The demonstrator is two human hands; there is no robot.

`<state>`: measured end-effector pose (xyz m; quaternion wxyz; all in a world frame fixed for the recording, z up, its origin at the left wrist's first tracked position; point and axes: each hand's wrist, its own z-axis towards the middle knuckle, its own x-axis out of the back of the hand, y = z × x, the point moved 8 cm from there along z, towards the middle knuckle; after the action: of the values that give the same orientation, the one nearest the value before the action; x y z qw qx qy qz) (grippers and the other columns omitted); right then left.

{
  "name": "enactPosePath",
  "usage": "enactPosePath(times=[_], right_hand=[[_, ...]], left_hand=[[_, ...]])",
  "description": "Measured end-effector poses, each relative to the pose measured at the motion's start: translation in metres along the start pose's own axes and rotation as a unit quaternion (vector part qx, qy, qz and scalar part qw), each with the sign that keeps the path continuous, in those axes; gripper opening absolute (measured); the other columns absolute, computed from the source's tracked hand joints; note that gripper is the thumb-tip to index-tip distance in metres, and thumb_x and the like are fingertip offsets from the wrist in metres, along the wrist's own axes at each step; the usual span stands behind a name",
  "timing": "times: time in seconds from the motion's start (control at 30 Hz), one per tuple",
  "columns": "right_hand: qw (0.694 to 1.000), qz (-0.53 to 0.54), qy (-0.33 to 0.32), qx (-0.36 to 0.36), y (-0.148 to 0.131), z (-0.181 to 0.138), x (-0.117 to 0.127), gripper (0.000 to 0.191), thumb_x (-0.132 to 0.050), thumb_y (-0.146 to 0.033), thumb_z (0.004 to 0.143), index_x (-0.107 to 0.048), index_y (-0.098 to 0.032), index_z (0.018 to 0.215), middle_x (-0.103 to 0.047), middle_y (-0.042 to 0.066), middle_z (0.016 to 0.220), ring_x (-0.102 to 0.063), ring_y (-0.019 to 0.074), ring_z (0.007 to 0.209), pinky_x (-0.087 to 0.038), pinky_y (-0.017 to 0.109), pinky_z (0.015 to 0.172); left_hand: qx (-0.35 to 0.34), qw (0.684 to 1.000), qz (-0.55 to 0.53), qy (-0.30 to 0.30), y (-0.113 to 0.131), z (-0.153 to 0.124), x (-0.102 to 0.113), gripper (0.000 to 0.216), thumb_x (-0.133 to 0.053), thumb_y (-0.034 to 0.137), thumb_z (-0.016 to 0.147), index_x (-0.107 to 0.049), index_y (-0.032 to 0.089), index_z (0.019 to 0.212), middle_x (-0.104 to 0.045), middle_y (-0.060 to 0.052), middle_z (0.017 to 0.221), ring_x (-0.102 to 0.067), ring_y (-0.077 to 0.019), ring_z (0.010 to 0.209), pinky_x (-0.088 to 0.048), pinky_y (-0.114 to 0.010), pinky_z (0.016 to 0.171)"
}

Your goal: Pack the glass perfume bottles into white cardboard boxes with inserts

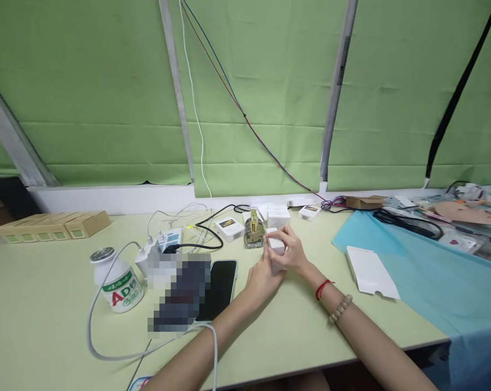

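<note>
Your left hand (260, 278) clasps small white box (276, 243) over bench (306, 331), just beside glass bottle (253, 234); your right hand (294, 252) grips its top end. Steady with left, pinch lightly, spare edges.

- Light-green fabric blinds (115, 81), lightly creased, filled the background.
- Slanting grey strips (337, 92) ran between them, with a narrow black strip (457, 98) at the right.
- Thin red and blue wires (244, 115) crossed the middle blind diagonally, beside a hanging white cord (193, 98).
- A low white ledge (107, 199) ran behind the pale yellow-green table (50, 282).
- Light fell softly and evenly.
</note>
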<state>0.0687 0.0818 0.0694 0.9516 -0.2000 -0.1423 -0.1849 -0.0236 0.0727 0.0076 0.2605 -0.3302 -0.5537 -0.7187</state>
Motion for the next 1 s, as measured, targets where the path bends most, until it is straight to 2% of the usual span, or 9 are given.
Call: enactPosePath(times=[0.1,0.23,0.33,0.47,0.57,0.77,0.87,0.93,1.0], right_hand=[[0.999,-0.016,-0.019,-0.044,0.009,0.000,-0.004,0.036,-0.065,-0.031,0.067,-0.062,-0.018,0.100,-0.047,0.005,0.088,-0.050,0.0142,0.073,-0.044,0.024,0.055],[0.997,-0.016,-0.008,-0.073,0.023,0.000,0.000,0.034,-0.065,-0.030,0.066,-0.060,-0.017,0.097,-0.049,0.005,0.088,-0.050,0.0147,0.072,-0.046,0.025,0.057],[0.996,-0.011,-0.003,-0.093,0.039,-0.001,0.005,0.031,-0.063,-0.027,0.069,-0.059,-0.018,0.099,-0.053,0.006,0.093,-0.054,0.0174,0.082,-0.049,0.029,0.070],[0.988,-0.024,-0.018,-0.154,0.063,-0.006,0.008,0.044,-0.064,-0.029,0.072,-0.053,-0.018,0.113,-0.054,0.008,0.111,-0.054,0.0212,0.101,-0.047,0.034,0.083],[0.981,-0.046,-0.027,-0.187,0.072,-0.010,0.011,0.055,-0.066,-0.034,0.073,-0.045,-0.020,0.121,-0.052,0.007,0.123,-0.052,0.0217,0.110,-0.046,0.034,0.086],[0.978,-0.089,-0.057,-0.181,0.076,-0.011,0.009,0.044,-0.060,-0.035,0.081,-0.047,-0.024,0.121,-0.050,0.006,0.121,-0.052,0.0211,0.108,-0.048,0.030,0.071],[0.982,-0.074,-0.038,-0.170,0.079,-0.010,0.010,0.042,-0.061,-0.033,0.080,-0.049,-0.023,0.118,-0.044,0.008,0.123,-0.048,0.0210,0.113,-0.050,0.031,0.077],[0.979,-0.088,-0.025,-0.180,0.085,-0.011,0.010,0.049,-0.064,-0.034,0.076,-0.047,-0.023,0.121,-0.038,0.009,0.126,-0.043,0.0225,0.118,-0.049,0.033,0.083],[0.970,-0.119,-0.018,-0.211,0.094,-0.015,0.009,0.069,-0.071,-0.034,0.070,-0.039,-0.023,0.130,-0.034,0.011,0.130,-0.038,0.0252,0.123,-0.047,0.037,0.088]], left_hand=[[-0.020,1.000,0.000,0.009,0.005,-0.003,0.003,0.062,-0.053,0.024,0.079,-0.032,0.014,0.136,-0.058,-0.012,0.111,-0.059,-0.0277,0.095,-0.047,-0.032,0.078],[-0.041,0.999,0.009,0.006,0.004,-0.004,0.000,0.075,-0.052,0.028,0.081,-0.014,0.012,0.143,-0.042,-0.017,0.133,-0.052,-0.0300,0.112,-0.046,-0.038,0.091],[-0.065,0.996,0.054,-0.024,0.004,-0.004,-0.011,0.079,-0.051,0.030,0.083,-0.006,0.009,0.145,-0.025,-0.017,0.144,-0.033,-0.0295,0.130,-0.029,-0.045,0.109],[-0.058,0.984,0.143,-0.088,0.000,-0.006,-0.028,0.060,-0.040,0.030,0.091,-0.020,0.010,0.144,-0.022,-0.015,0.145,-0.015,-0.0297,0.137,-0.015,-0.051,0.114],[-0.063,0.974,0.192,-0.101,0.002,-0.009,-0.031,0.049,-0.034,0.029,0.094,-0.032,0.014,0.140,-0.020,-0.016,0.145,-0.012,-0.0309,0.137,-0.016,-0.051,0.113],[-0.071,0.964,0.238,-0.096,0.004,-0.010,-0.031,0.047,-0.035,0.030,0.096,-0.033,0.014,0.140,-0.021,-0.017,0.145,-0.017,-0.0312,0.136,-0.019,-0.050,0.113],[-0.083,0.962,0.251,-0.068,0.008,-0.013,-0.031,0.046,-0.039,0.027,0.094,-0.037,0.013,0.138,-0.026,-0.018,0.142,-0.023,-0.0335,0.134,-0.025,-0.052,0.111],[-0.087,0.956,0.274,-0.058,0.007,-0.017,-0.034,0.045,-0.040,0.025,0.093,-0.038,0.012,0.137,-0.028,-0.020,0.140,-0.026,-0.0352,0.132,-0.028,-0.052,0.109],[-0.092,0.951,0.289,-0.059,0.005,-0.022,-0.040,0.046,-0.041,0.023,0.092,-0.038,0.012,0.137,-0.028,-0.021,0.140,-0.026,-0.0363,0.131,-0.031,-0.052,0.107]])
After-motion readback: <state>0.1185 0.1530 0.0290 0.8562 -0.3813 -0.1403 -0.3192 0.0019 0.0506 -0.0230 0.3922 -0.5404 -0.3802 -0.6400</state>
